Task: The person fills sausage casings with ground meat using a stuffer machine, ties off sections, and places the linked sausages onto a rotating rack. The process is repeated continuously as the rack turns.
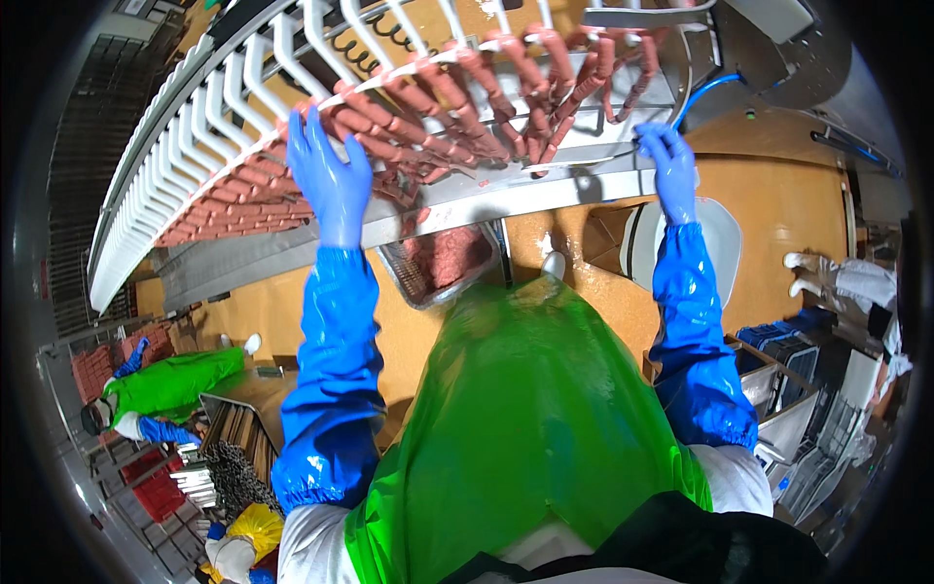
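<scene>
Where the sausages (484,78) hang: looped on white hooks (313,44) along the curved rack, above a metal ledge (409,222).
Hooks: most in view look loaded — a judgement, since the far end blurs together.
Tub (401,274): below the ledge, its pink meat (452,255) (links or scraps, I can't tell) off the hooks.
Left hand (329,185): thumb and fingers apart at the strands, clamped on nothing; contact unclear.
Right hand (671,170): fingers bent near the ledge's right end — cannot tell if they grip.
Floor (530,229): tan, shiny.
Room: co-worker (175,384) in green at left.
</scene>
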A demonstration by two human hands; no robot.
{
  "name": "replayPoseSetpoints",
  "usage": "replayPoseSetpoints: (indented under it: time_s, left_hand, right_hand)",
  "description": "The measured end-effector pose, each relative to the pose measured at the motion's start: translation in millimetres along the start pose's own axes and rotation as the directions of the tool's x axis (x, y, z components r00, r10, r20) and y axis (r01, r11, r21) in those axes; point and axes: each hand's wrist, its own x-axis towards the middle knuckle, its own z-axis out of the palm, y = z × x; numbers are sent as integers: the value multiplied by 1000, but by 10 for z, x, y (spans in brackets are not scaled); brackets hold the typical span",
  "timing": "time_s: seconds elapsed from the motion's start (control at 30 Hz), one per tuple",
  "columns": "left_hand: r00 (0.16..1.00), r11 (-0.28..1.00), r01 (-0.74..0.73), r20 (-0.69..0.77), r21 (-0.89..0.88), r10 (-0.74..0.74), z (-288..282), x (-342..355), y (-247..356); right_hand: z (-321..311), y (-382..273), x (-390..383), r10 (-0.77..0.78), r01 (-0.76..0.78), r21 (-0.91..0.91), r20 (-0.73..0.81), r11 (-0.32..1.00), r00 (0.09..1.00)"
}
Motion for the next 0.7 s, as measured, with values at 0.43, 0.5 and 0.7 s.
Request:
replayPoseSetpoints:
  time_s: [0.43,0.5,0.7]
  left_hand:
    - [531,662,630,847,-405,13,145,-1629,730]
    - [409,690,642,911,-334,60,154,-1600,777]
    - [387,651,663,914,-369,123,192,-1996,709]
  right_hand:
    - [-830,48,1844,-269,168,-257,-435,952,859]
    - [-868,49,1918,-133,76,-153,-406,985,904]
    - [-960,294,2127,-48,-14,-132,-453,991,890]
